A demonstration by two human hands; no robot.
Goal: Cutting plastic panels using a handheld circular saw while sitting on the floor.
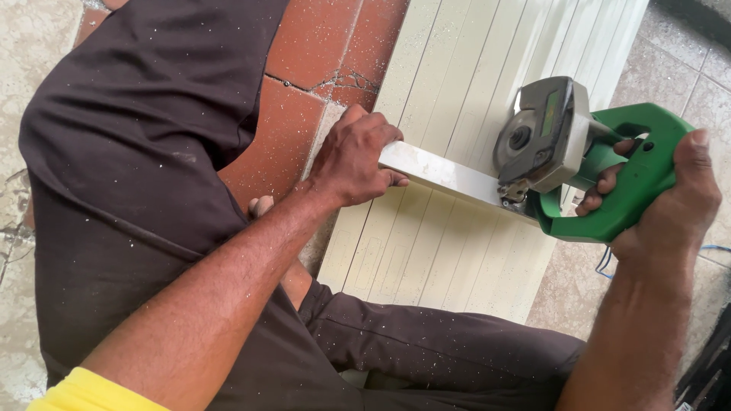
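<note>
Nearest me, the left forearm [205, 304] runs to the left hand [354, 160], clamped on a pale strip [449, 176] lying across ribbed panels [457, 99]. My right hand [670, 202] grips the green cutter [586, 164], its blade at the strip. Risk: strip shifts, blade kicks toward fingers.

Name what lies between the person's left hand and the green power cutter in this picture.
In the head view, a bare stretch of the pale strip runs from the left hand to the green cutter.
</note>
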